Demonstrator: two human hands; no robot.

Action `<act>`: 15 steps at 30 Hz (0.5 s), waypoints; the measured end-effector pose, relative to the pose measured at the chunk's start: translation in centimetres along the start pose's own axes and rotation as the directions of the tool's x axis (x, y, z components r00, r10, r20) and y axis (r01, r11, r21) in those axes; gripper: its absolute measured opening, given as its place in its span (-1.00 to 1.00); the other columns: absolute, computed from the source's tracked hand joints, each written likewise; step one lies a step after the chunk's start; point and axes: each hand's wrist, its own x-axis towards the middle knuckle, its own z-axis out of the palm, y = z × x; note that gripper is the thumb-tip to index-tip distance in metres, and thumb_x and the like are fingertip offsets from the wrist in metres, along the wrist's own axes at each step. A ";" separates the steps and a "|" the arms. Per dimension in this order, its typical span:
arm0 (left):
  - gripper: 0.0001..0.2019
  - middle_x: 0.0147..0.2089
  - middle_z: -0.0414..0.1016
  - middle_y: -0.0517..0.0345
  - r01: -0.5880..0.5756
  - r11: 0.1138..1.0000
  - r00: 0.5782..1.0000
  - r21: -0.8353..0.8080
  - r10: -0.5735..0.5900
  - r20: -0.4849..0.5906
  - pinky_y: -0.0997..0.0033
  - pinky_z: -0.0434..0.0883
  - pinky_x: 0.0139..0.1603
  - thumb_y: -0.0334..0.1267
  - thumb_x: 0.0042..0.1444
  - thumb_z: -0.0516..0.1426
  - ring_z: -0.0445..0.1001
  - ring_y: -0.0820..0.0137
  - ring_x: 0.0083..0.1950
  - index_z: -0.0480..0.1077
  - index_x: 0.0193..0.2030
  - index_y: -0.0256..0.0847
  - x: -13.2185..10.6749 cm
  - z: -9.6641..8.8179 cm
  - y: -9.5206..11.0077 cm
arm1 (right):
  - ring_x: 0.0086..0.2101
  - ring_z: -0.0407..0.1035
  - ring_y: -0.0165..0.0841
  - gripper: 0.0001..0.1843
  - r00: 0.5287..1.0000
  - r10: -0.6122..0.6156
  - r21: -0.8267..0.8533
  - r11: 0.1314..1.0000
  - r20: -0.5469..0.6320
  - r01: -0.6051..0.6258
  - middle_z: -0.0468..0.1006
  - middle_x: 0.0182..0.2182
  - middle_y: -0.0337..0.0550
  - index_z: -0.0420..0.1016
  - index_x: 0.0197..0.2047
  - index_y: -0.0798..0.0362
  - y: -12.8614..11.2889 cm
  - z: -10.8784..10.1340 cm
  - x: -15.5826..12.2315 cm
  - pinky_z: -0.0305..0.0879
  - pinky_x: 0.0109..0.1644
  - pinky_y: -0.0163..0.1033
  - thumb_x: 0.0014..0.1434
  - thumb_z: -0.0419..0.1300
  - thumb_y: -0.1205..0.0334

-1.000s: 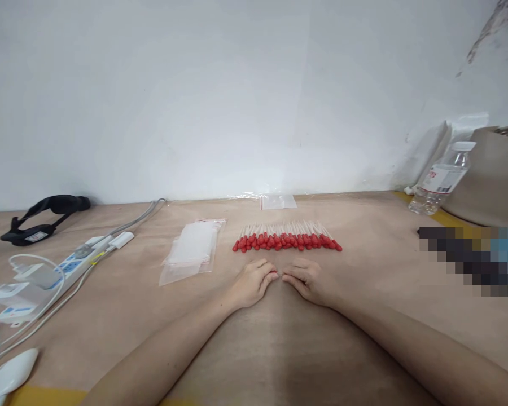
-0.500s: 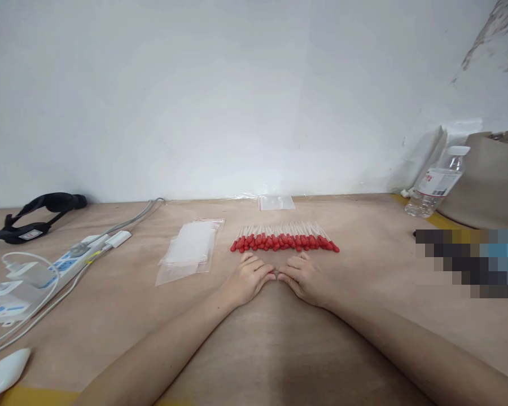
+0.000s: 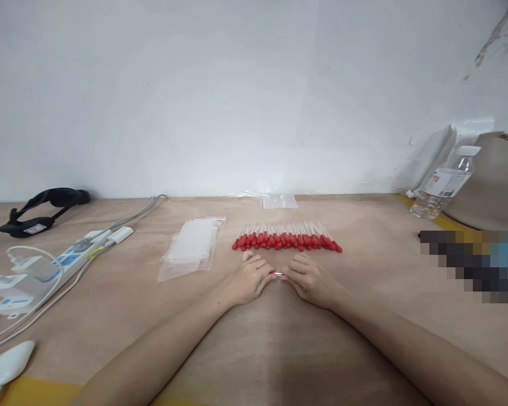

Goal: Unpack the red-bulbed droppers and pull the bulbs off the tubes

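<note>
Head view: looks partway through, hard to say how far

Starting big: pale wall (image 3: 228, 96) at the back, brown table (image 3: 385, 270) in front of it, power strip (image 3: 74, 259) with chargers plugged in off to the left.

Next size down is the row of red-tipped sticks (image 3: 288, 239), lying side by side just beyond the person's hands, red ends nearer the person, pale ends toward the wall. Decent batch, too bunched to count. Laying it out looks done, but whether those are finished pieces or ones waiting their turn, can't tell.

Left of that, a stack of bags (image 3: 192, 239) lies flat, and a loose bag (image 3: 279, 201) sits by the wall. Nothing red-tipped shows inside any of them, so they look unused so far.

Then the left hand (image 3: 252, 279) and right hand (image 3: 307, 279), fingertips pinched closed, a small gap between them.

Smallest: one stick (image 3: 278, 274) bridging that gap. Left fingers have the red end, right fingers the other, with a shiny sliver showing between. Fingers hide most of it, but this one's probably not finished yet.
</note>
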 end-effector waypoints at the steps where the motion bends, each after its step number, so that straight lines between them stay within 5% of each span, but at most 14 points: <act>1: -0.71 -0.42 0.35 0.13 0.006 1.000 1.000 -0.010 -0.006 0.012 0.30 0.10 -0.12 -0.22 0.25 -0.16 0.27 0.40 -0.31 0.30 -0.35 -0.25 0.0 0.0 0.0 | -0.46 0.08 -0.40 -0.75 1.000 -0.012 -0.017 1.000 0.003 0.012 0.26 -0.55 -0.19 0.39 -0.38 0.10 0.0 0.0 0.0 0.02 -0.36 -0.28 0.22 -0.07 0.30; 9: -0.73 -0.40 0.36 0.15 0.057 0.996 0.998 -0.076 -0.055 0.018 0.29 0.12 -0.11 -0.20 0.24 -0.13 0.29 0.40 -0.29 0.30 -0.34 -0.23 -0.8 0.1 -0.7 | -0.44 0.11 -0.39 -0.78 0.997 -0.076 -0.095 0.993 -0.006 0.075 0.30 -0.55 -0.18 0.42 -0.28 0.12 0.7 -0.5 -1.0 0.06 -0.27 -0.22 0.21 -0.05 0.36; 15: -0.76 -0.32 0.33 0.11 0.248 0.948 0.964 -0.202 -0.263 -0.050 0.42 0.27 -0.22 -0.23 0.24 -0.12 0.32 0.42 -0.28 0.32 -0.26 -0.23 -2.0 -0.8 -2.0 | -0.43 0.22 -0.41 -0.79 0.985 0.167 -0.150 0.974 -0.039 -0.171 0.41 -0.52 -0.19 0.46 -0.25 0.03 1.4 -1.1 -1.4 -0.01 -0.22 -0.20 0.19 0.00 0.25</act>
